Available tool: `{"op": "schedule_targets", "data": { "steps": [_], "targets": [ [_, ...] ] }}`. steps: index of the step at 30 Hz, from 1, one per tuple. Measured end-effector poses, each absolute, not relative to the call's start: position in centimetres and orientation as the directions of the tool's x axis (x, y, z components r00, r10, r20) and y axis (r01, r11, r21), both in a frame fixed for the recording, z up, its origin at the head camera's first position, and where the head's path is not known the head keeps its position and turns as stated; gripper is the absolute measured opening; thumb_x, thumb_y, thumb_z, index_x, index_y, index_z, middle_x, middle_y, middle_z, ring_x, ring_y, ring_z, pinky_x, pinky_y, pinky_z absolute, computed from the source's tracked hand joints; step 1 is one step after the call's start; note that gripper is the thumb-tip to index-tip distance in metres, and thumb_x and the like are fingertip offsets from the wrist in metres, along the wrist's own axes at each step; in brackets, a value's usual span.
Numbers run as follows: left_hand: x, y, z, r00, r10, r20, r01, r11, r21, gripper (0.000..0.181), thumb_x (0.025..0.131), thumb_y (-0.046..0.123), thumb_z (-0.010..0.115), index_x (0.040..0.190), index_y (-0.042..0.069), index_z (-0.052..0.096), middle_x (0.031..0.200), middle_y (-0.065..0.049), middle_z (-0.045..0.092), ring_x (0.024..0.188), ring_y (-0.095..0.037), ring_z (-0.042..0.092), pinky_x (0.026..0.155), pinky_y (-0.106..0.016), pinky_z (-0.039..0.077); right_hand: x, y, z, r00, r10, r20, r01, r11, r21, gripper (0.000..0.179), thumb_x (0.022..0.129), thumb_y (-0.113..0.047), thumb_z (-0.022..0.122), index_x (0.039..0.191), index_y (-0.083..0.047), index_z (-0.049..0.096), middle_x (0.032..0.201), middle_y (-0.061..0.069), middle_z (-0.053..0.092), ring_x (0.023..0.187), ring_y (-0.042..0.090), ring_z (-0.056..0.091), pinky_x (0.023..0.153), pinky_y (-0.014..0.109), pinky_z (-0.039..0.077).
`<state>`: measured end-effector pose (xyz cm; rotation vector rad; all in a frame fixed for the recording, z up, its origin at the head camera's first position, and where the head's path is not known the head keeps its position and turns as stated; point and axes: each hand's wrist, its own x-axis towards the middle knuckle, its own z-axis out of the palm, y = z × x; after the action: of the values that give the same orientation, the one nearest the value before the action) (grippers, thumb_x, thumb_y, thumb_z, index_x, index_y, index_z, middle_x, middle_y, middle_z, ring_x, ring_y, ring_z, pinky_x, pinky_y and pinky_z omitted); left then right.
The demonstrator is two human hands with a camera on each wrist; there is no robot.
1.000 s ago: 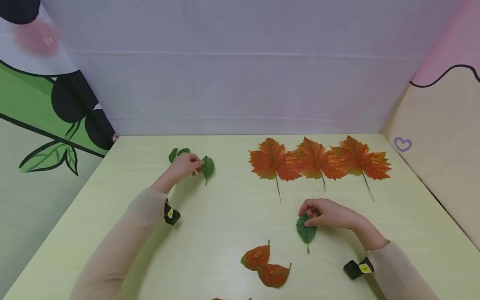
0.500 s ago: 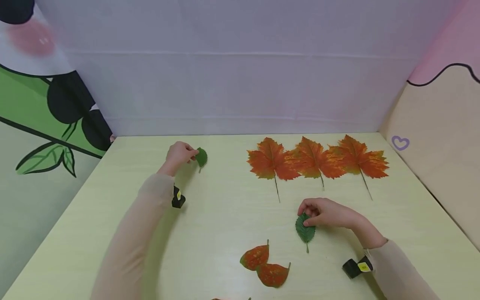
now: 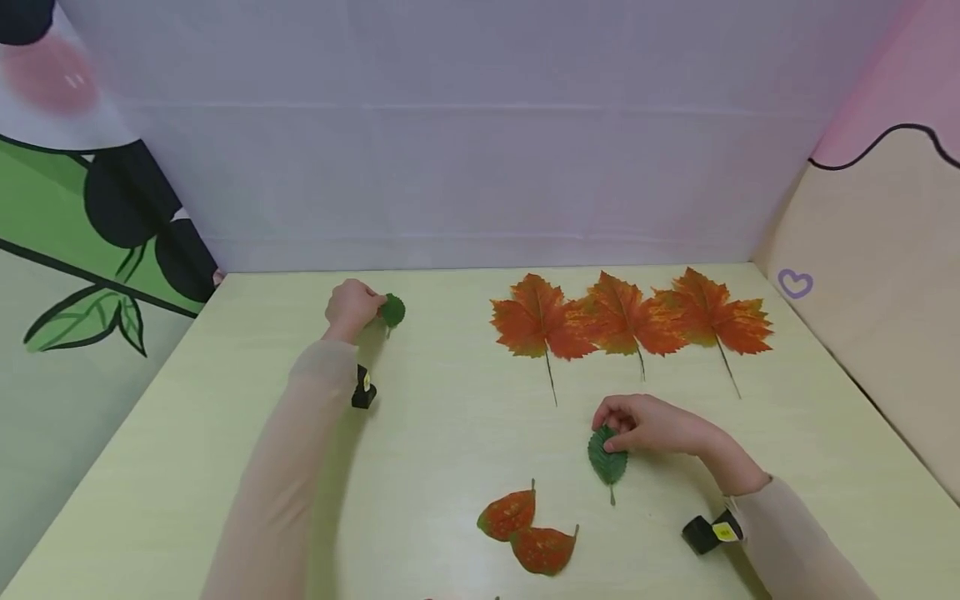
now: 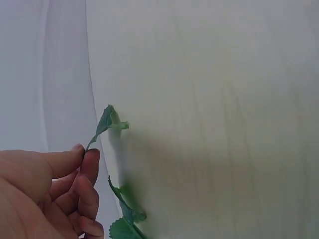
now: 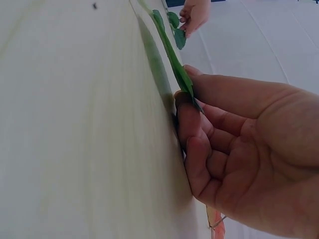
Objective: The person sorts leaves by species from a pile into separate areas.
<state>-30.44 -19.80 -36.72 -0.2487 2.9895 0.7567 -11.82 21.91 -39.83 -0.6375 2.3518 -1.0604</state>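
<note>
Near the table's far left edge, my left hand [image 3: 351, 309] pinches a green leaf [image 3: 393, 311] between thumb and fingertips. In the left wrist view that leaf [image 4: 104, 121] stands edge-on just above the tabletop, with more green leaves [image 4: 126, 229] lying below it; the head view has those hidden behind the hand. My right hand [image 3: 651, 432] holds another green leaf [image 3: 608, 456] by its upper end, thumb on top and stem toward me, right of the table's middle. The right wrist view shows this leaf [image 5: 175, 67] tilted close over the table.
Three orange maple leaves [image 3: 542, 321] lie in an overlapping row at the back right. Two red-brown leaves [image 3: 542, 550] touch each other at the front middle, and a sliver of another shows at the bottom edge. A pale cloth wall [image 3: 480, 167] rises behind the table [image 3: 450, 400].
My left hand has moved away from me and slightly left with its leaf, now covering the green leaves seen there before. The right hand stays in place, still holding its leaf.
</note>
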Motion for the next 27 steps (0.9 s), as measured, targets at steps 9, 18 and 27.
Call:
{"op": "schedule_targets", "data": {
  "steps": [9, 18, 27],
  "targets": [
    [-30.4, -19.6, -36.3, -0.981, -0.178, -0.073, -0.192, 0.892, 0.408, 0.028, 0.089, 0.029, 0.056, 0.097, 0.005, 0.067, 0.1, -0.013, 0.067, 0.074, -0.019, 0.057, 0.058, -0.03, 0.042, -11.9, 21.8, -39.7, -0.777, -0.583, -0.238, -0.218, 0.603, -0.768, 0.021, 0.082, -0.017, 0.066, 0.099, -0.007, 0.058, 0.074, -0.002, 0.046, 0.068, 0.01, 0.044, 0.06, 0.021, 0.037],
    [-29.5, -19.7, -35.4, -0.997, -0.054, -0.057, -0.069, 0.945, 0.32, 0.028, 0.088, 0.031, 0.054, 0.094, 0.006, 0.064, 0.099, -0.012, 0.066, 0.074, -0.021, 0.058, 0.056, -0.03, 0.042, -11.8, 21.7, -39.9, -0.78, -0.577, -0.242, -0.212, 0.608, -0.765, 0.021, 0.082, -0.017, 0.067, 0.098, -0.007, 0.058, 0.074, -0.001, 0.046, 0.068, 0.01, 0.044, 0.059, 0.021, 0.037],
    [-24.7, -16.3, -34.2, -0.988, 0.146, -0.045, 0.126, 0.947, 0.297, 0.027, 0.086, 0.034, 0.059, 0.094, 0.01, 0.065, 0.088, -0.006, 0.066, 0.068, -0.019, 0.059, 0.053, -0.031, 0.043, -11.7, 21.7, -39.8, -0.776, -0.588, -0.228, -0.224, 0.595, -0.772, 0.021, 0.083, -0.016, 0.066, 0.098, -0.006, 0.057, 0.073, -0.001, 0.045, 0.066, 0.009, 0.042, 0.058, 0.021, 0.036]
  ]
}}
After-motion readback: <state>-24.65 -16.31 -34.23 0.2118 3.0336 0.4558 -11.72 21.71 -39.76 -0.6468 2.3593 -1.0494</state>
